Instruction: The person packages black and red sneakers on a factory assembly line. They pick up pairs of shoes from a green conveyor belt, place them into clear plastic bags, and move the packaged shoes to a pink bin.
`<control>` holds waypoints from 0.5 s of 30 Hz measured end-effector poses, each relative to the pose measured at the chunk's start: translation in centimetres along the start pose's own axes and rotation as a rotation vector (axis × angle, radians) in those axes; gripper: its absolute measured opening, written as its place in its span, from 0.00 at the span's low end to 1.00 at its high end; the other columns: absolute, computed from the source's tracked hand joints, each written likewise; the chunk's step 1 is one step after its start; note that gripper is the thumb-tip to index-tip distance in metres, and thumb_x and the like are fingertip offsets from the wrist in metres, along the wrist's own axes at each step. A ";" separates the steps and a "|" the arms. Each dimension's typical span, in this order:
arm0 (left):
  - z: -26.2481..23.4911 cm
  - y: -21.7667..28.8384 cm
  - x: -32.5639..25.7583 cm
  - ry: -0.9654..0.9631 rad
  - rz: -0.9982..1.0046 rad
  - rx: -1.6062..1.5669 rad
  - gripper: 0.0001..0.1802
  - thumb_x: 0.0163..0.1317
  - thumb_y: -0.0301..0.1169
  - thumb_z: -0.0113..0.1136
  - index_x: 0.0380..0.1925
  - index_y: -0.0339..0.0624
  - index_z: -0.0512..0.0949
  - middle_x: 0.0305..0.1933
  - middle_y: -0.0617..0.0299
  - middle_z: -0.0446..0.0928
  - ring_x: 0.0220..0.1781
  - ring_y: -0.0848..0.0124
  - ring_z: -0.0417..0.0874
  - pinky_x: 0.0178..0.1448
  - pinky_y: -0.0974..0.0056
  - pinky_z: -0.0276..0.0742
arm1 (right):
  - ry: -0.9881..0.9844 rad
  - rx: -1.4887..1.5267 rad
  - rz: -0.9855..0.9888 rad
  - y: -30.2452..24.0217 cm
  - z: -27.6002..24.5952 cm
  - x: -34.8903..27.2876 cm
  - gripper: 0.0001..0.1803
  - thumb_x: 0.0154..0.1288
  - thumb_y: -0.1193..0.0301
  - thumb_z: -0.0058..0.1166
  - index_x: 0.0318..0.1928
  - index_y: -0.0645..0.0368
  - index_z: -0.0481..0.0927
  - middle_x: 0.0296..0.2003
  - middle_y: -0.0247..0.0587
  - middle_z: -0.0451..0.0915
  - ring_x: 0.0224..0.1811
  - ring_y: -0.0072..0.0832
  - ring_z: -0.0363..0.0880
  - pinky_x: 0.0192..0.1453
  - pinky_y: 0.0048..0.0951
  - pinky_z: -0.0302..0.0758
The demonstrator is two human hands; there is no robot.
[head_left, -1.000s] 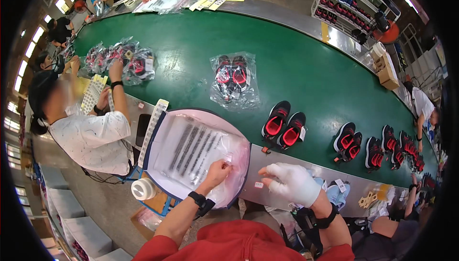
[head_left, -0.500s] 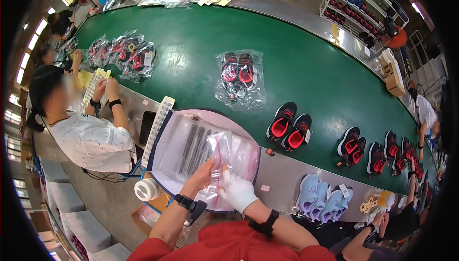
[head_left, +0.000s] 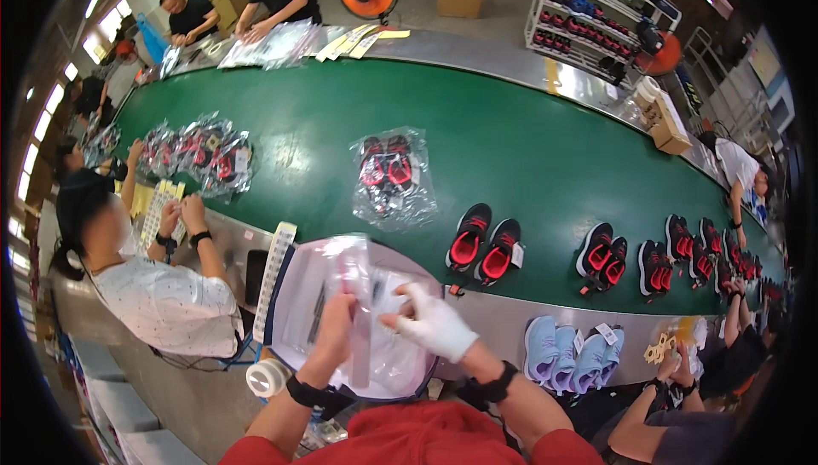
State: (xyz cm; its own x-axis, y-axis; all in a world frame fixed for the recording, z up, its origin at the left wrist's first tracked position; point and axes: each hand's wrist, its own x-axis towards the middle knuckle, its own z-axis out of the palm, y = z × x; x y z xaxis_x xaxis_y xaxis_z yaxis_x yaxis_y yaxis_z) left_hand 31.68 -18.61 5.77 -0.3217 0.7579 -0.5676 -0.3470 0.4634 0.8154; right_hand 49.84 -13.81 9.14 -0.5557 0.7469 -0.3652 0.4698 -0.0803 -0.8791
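Both hands meet over the near edge of the bench. The bare left hand [head_left: 334, 329] pinches one side of a clear plastic bag [head_left: 345, 282], and the white-gloved right hand [head_left: 433, 322] grips the other side, holding it raised, seemingly to part its mouth. The bag sits between the hands, above a stack of bags [head_left: 388, 363]. Just right and farther out, a pair of black-and-red shoes [head_left: 484, 246] waits on the green conveyor belt [head_left: 528, 150].

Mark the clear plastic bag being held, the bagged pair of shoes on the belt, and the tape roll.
clear plastic bag [head_left: 354, 295], head view, upper middle of the film
bagged pair of shoes [head_left: 390, 174], head view, centre
tape roll [head_left: 267, 377], head view, top face
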 end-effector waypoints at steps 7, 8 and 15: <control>7.7 3.6 -4.5 -0.240 0.036 -0.113 0.12 0.67 0.39 0.48 0.38 0.41 0.72 0.31 0.65 0.75 0.31 0.78 0.77 0.30 0.71 0.73 | 0.131 0.221 -0.243 -0.2 -2.3 -1.8 0.23 0.63 0.60 0.51 0.51 0.64 0.68 0.32 0.41 0.78 0.34 0.28 0.77 0.37 0.29 0.73; 8.9 4.2 -4.5 -0.250 0.027 -0.167 0.13 0.68 0.38 0.48 0.39 0.40 0.72 0.33 0.64 0.76 0.33 0.77 0.78 0.32 0.70 0.75 | 0.083 0.312 -0.202 -0.6 -3.9 -2.5 0.20 0.64 0.62 0.50 0.50 0.63 0.69 0.32 0.37 0.78 0.31 0.24 0.76 0.33 0.26 0.73; 11.8 6.1 -4.1 -0.116 0.387 -0.029 0.10 0.66 0.31 0.50 0.41 0.37 0.74 0.31 0.66 0.74 0.33 0.80 0.73 0.37 0.73 0.69 | 0.472 0.088 -0.199 6.7 -11.4 -5.8 0.09 0.63 0.67 0.50 0.31 0.60 0.71 0.18 0.35 0.76 0.15 0.24 0.74 0.20 0.25 0.69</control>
State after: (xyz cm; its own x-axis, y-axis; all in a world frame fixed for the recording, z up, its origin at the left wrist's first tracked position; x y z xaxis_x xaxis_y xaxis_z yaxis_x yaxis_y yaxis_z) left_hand 41.27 -13.50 14.45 -0.3324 0.9215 -0.2009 -0.2445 0.1215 0.9620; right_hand 64.04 -11.18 8.82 -0.2490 0.9681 -0.0285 0.3157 0.0533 -0.9474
